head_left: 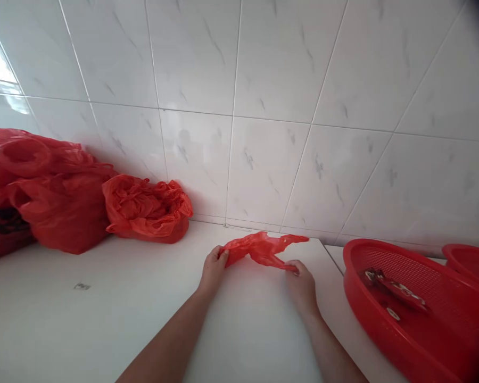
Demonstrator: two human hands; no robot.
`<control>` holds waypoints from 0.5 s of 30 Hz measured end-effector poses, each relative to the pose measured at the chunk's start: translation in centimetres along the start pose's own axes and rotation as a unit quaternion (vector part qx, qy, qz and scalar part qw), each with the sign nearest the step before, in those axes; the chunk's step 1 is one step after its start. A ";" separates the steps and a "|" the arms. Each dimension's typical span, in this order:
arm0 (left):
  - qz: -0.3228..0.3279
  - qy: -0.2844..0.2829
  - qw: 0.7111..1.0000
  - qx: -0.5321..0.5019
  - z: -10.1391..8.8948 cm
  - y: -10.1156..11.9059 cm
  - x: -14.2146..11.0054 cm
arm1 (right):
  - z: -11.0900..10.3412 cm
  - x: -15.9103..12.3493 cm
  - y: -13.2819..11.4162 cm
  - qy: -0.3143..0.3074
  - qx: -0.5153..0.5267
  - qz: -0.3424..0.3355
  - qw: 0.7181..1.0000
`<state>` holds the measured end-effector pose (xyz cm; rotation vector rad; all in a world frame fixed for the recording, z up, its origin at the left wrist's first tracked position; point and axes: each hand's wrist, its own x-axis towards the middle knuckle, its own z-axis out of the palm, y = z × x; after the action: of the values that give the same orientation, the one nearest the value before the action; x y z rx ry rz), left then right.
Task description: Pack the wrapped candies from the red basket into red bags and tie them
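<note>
A crumpled red plastic bag (263,247) lies stretched between both hands on the white counter (104,319), close to the tiled wall. My left hand (213,268) pinches its left end with curled fingers. My right hand (301,282) grips its lower right end, fingers closed on the plastic. A loose tail of the bag points right toward the wall.
Large stuffed red plastic bags (43,186) and a smaller open one (147,210) sit at the back left against the wall. A red mesh basket (359,287) with a dark item inside stands at the right, another red basket rim (469,260) behind it.
</note>
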<state>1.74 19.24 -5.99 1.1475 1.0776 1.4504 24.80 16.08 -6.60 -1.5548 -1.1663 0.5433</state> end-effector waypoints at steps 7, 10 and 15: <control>-0.021 0.026 0.992 -0.119 -0.6 -0.5 0.5 | -1.3 0.9 1.0 0.062 0.181 0.082 0.978; -0.043 0.008 0.986 -0.159 -0.2 -0.3 0.3 | -1.5 1.1 1.1 0.078 0.245 0.103 0.961; -0.125 0.004 0.953 -0.275 0.6 0.1 -0.3 | -1.2 0.6 0.8 0.049 0.221 0.094 0.969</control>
<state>2.38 18.94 -5.80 0.5846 0.7200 1.4271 26.35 16.04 -6.81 -1.2914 -0.7609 0.7852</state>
